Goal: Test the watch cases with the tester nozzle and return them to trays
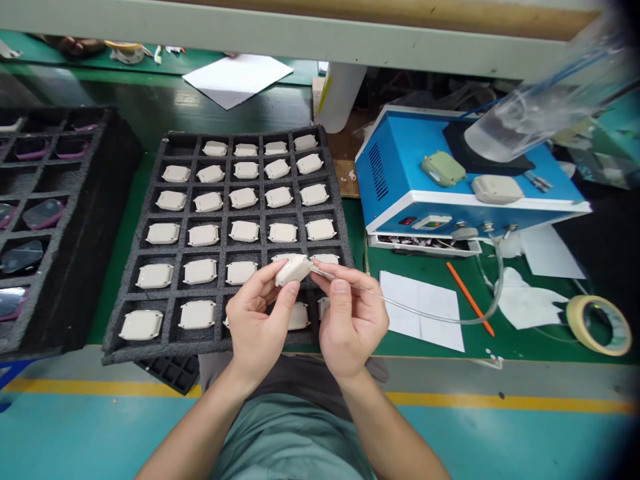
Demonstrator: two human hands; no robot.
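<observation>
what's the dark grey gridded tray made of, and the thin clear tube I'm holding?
Dark grey gridded tray: probably matte foam, from its thick, speckled walls. Thin clear tube: glossy, flexible plastic or perhaps silicone; it's see-through and bends in a smooth curve.

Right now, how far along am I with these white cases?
Hard to say: the tray cases look alike, so none shows clearly as done. In hand, your left hand holds one case and your right hand holds the tube at its edge. The far left pocket is empty, and your hands hide part of the tray, so I can't count what's left.
</observation>
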